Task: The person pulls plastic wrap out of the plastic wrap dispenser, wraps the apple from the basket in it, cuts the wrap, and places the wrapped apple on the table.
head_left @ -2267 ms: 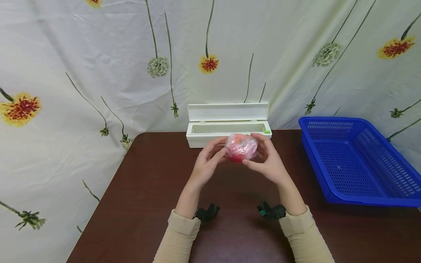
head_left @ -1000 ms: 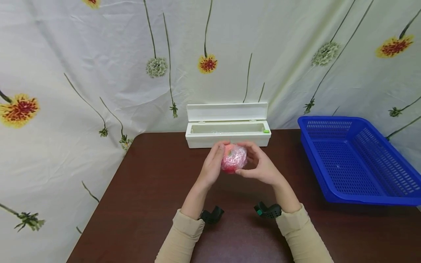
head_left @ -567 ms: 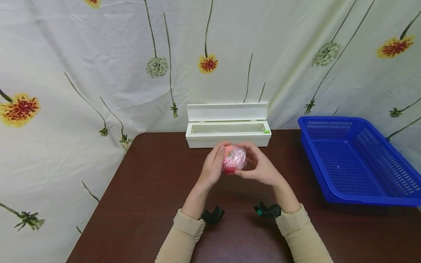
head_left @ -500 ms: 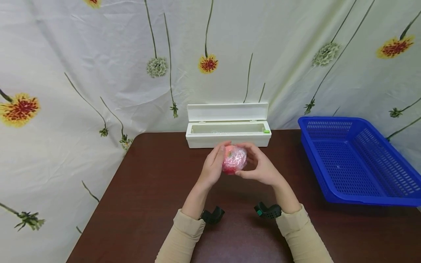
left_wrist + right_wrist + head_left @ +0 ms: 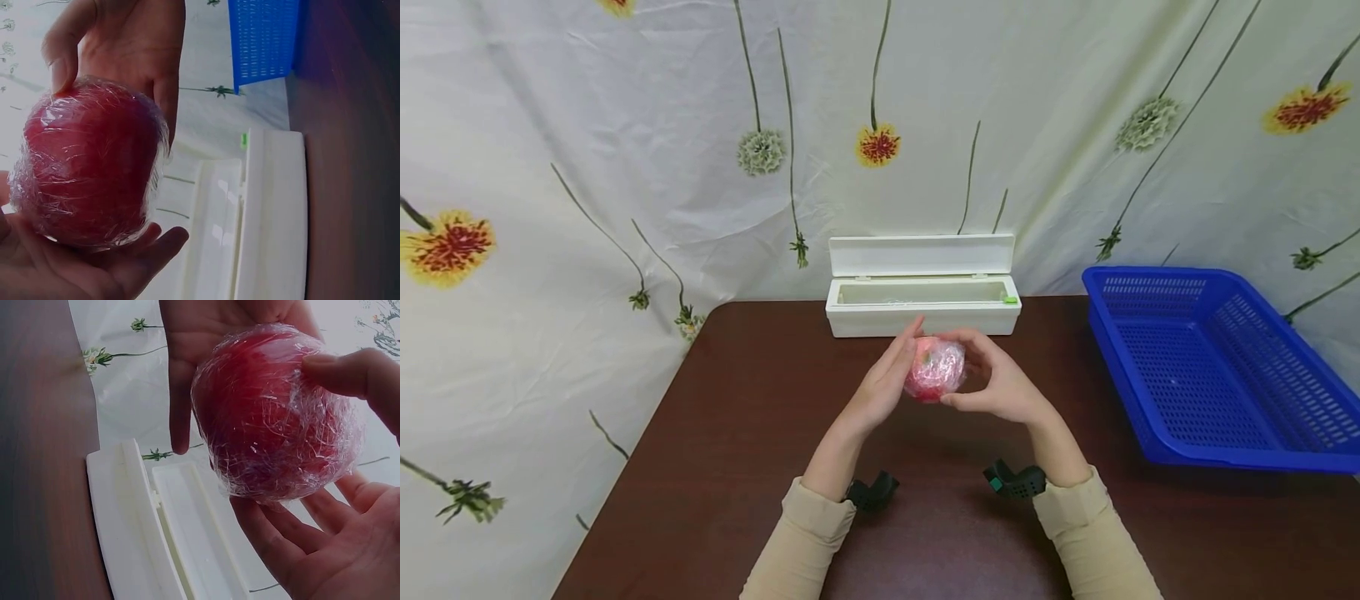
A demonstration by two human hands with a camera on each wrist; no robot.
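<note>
A red apple (image 5: 936, 368) wrapped in crinkled clear plastic film is held above the table between both hands. My right hand (image 5: 1002, 383) grips it from the right, the thumb (image 5: 340, 370) on its near side and the fingers curved round the far side. Flat against its left side lies my left hand (image 5: 882, 385), the fingers fairly straight. In the left wrist view the left palm (image 5: 56, 265) lies along the film-covered apple (image 5: 94, 165), while the right hand (image 5: 128, 53) holds its other side. Film covers the visible surface of the apple.
Behind the hands, a long white box (image 5: 923, 321) stands at the table's back edge, its lid (image 5: 922, 256) raised and a green tab (image 5: 1011, 300) at its right end. A blue plastic basket (image 5: 1120, 379) sits on the right of the brown table (image 5: 737, 433). A flowered curtain hangs behind.
The wrapped apple has come lower and nearer since the earliest frame. The left hand's fingers, earlier bent round the apple, have straightened against its side. The right hand keeps its grip.
</note>
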